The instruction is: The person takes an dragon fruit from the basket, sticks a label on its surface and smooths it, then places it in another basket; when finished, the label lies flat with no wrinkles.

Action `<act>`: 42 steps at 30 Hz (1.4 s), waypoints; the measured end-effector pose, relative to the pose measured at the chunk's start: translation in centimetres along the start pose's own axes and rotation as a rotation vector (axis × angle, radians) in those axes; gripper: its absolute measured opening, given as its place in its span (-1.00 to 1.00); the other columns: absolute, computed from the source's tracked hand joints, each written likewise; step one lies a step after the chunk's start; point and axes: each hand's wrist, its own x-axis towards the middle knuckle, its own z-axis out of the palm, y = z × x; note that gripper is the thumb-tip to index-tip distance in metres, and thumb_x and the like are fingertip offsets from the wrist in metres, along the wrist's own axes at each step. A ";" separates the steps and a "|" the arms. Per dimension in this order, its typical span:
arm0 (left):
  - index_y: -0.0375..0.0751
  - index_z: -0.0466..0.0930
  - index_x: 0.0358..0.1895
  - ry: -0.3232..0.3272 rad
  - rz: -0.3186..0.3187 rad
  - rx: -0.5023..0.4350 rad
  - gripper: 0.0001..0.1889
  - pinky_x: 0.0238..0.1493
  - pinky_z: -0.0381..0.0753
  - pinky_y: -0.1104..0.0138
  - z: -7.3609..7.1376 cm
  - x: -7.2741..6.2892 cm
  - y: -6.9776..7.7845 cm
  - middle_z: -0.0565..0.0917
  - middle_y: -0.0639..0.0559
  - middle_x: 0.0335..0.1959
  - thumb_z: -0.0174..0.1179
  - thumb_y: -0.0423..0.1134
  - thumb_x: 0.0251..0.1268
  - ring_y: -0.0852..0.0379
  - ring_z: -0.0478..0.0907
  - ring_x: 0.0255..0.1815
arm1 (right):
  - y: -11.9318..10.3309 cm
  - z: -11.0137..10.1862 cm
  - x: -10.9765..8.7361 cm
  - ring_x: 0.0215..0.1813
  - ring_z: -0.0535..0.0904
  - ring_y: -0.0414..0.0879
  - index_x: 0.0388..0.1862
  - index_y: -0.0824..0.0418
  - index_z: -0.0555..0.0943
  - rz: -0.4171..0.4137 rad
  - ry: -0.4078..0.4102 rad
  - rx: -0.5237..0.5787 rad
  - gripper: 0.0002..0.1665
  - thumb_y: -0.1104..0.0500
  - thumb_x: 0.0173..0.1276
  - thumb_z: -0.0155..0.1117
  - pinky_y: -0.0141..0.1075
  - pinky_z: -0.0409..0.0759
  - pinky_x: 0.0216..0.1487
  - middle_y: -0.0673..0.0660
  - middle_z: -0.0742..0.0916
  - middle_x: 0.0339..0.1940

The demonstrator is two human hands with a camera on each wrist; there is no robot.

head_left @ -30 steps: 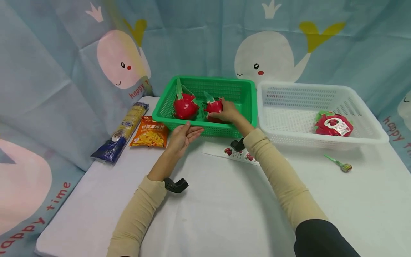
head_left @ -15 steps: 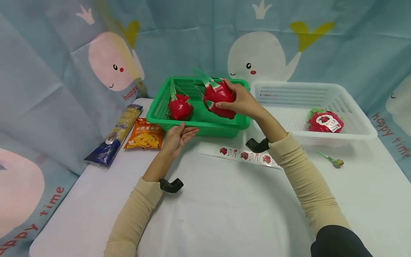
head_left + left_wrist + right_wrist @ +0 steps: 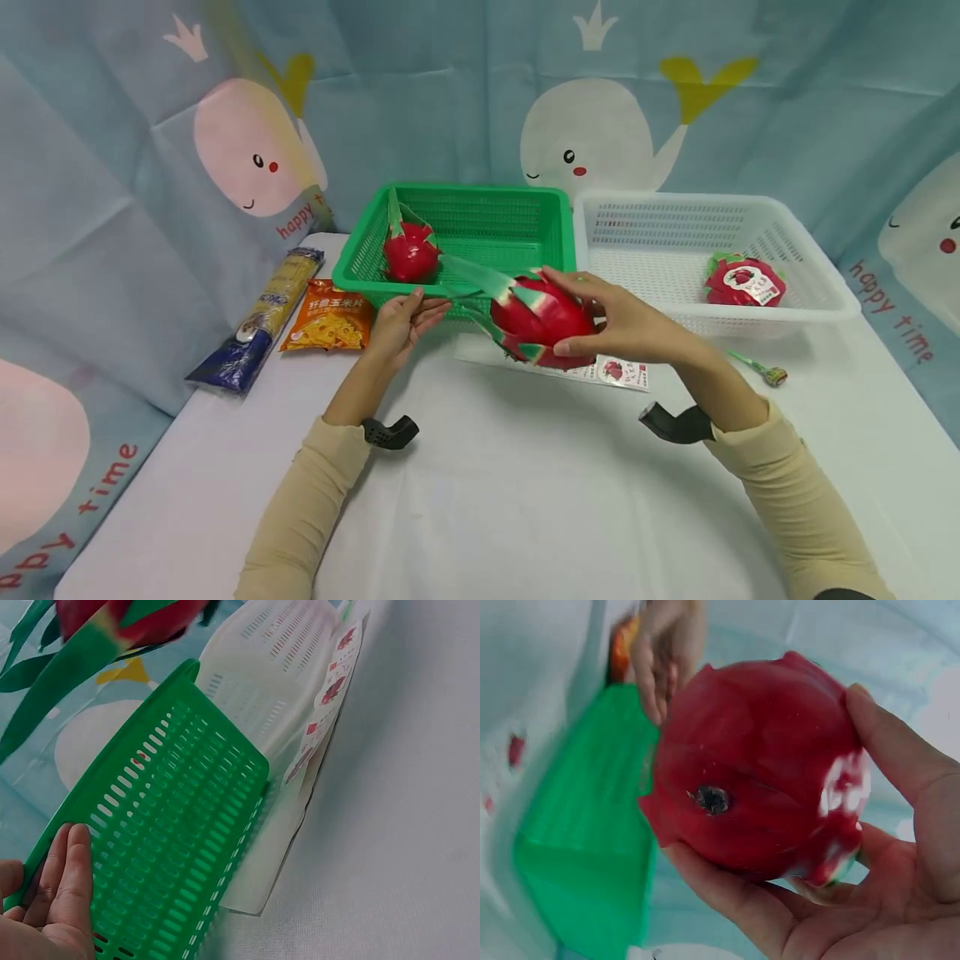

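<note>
My right hand grips a red dragon fruit with long green leaf tips, held up in front of the green basket. Thumb and fingers spread round its sides in the right wrist view, with the dark stem spot facing the camera. At the basket's front left, my left hand pinches the rim; in the left wrist view its fingers lie against the outer wall, thumb over the edge. A second dragon fruit sits inside the green basket, at its left end.
A white basket on the right contains a labelled dragon fruit. Below the held fruit lies a sticker strip. An orange snack bag and a long pasta pack lie left; a lollipop lies right.
My right hand has lifted the dragon fruit out of the green basket and brought it forward, toward me and to the right. My left hand stays at the basket's rim.
</note>
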 end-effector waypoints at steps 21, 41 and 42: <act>-0.41 0.42 -0.11 -0.037 0.033 -0.025 -0.72 -0.15 0.61 0.43 0.0 -0.1 -0.4 0.71 -0.10 -0.28 -0.15 -0.22 0.45 0.13 0.68 -0.19 | 3.1 7.5 -3.0 0.23 0.35 -0.06 0.47 -0.22 -0.10 0.057 -0.034 -0.244 0.03 -0.25 0.15 0.24 -0.20 0.58 -0.05 0.03 0.35 0.31; -0.40 0.35 -0.06 0.015 -0.012 -0.031 -0.70 -0.17 0.61 0.44 0.2 0.0 -0.1 0.72 -0.07 -0.31 -0.12 -0.17 0.44 0.16 0.69 -0.24 | 10.4 3.4 -1.4 -0.28 0.51 0.00 -0.13 0.40 0.64 0.253 0.154 -0.467 -0.62 0.29 0.01 0.35 -0.21 0.49 -0.34 0.25 0.66 -0.31; -0.40 0.34 -0.05 0.008 -0.014 -0.034 -0.69 -0.17 0.62 0.44 0.3 0.0 -0.1 0.72 -0.07 -0.30 -0.13 -0.16 0.44 0.16 0.69 -0.24 | 10.4 3.4 -1.4 -0.27 0.50 0.00 -0.17 0.38 0.65 0.259 0.154 -0.457 -0.64 0.29 0.00 0.36 -0.20 0.48 -0.33 0.23 0.66 -0.34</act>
